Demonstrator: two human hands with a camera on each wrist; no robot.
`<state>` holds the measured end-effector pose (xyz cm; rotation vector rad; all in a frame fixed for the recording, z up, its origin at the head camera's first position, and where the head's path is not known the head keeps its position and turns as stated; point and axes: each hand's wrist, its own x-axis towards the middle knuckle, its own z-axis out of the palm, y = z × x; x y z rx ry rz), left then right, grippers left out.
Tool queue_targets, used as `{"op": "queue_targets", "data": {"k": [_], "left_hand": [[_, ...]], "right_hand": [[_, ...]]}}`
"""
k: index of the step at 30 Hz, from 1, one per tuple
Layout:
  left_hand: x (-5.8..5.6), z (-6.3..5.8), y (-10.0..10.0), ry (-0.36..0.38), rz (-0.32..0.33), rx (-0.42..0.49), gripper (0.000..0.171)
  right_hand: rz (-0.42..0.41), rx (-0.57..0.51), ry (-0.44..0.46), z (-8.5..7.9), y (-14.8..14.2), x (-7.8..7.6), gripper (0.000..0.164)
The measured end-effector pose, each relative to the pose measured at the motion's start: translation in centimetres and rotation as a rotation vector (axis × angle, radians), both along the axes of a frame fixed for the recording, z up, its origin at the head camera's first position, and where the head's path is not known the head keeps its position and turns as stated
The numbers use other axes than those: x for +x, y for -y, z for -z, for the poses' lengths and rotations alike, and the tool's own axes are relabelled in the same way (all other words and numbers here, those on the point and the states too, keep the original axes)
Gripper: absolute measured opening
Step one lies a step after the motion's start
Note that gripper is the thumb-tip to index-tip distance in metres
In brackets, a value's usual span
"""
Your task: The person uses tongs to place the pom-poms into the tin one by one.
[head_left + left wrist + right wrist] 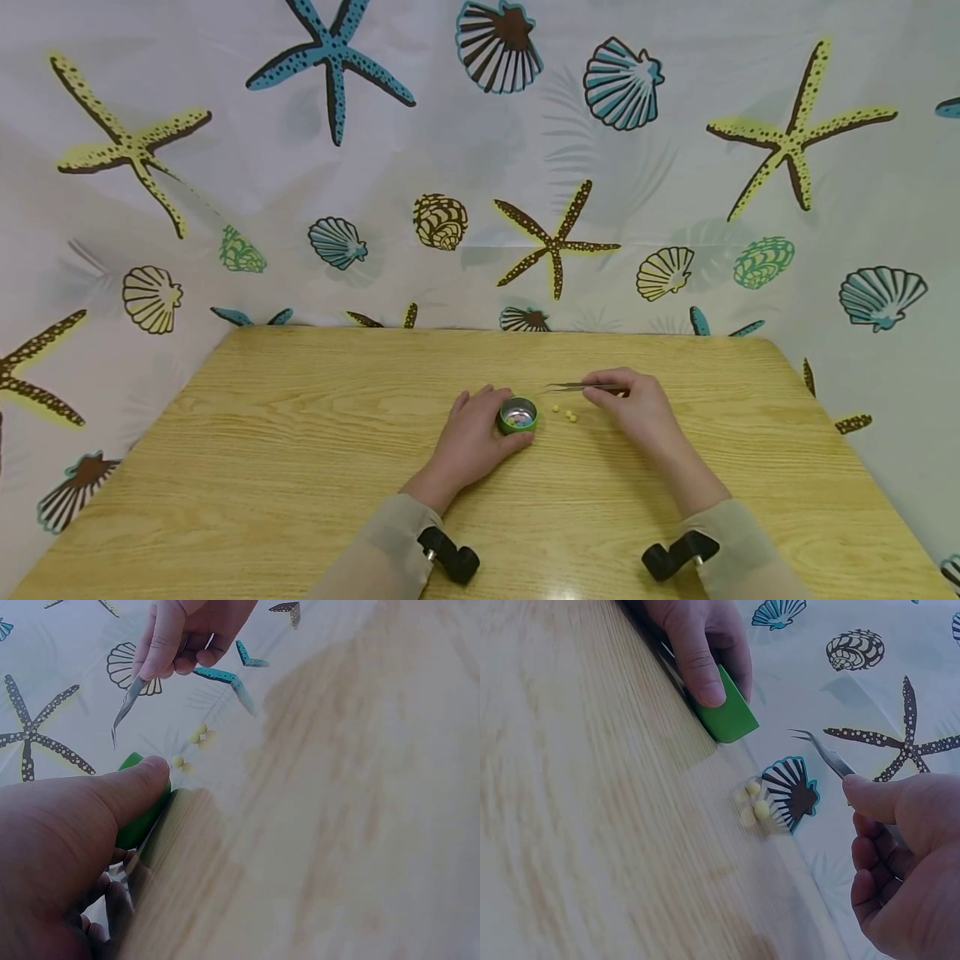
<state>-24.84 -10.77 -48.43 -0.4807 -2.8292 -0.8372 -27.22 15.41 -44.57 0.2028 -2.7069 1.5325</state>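
Holding the green container (731,718), the left hand (474,435) curls around it. The right hand (637,410) pinches tweezers (831,759) near yellow beads (761,809).

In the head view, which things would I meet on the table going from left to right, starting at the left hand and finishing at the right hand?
left hand → small green container → small yellow balls → right hand. The tweezers are left out: they overlap the balls' span.
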Motion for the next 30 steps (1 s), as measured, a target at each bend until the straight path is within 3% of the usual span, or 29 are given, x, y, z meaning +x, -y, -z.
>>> {"op": "queue_targets", "data": {"k": [30], "left_hand": [[0.0,0.0,-0.1,-0.004,-0.002,-0.013,0.071]], "right_hand": [[0.008,0.029,0.025,2.4,-1.7,-0.9,0.019]]}}
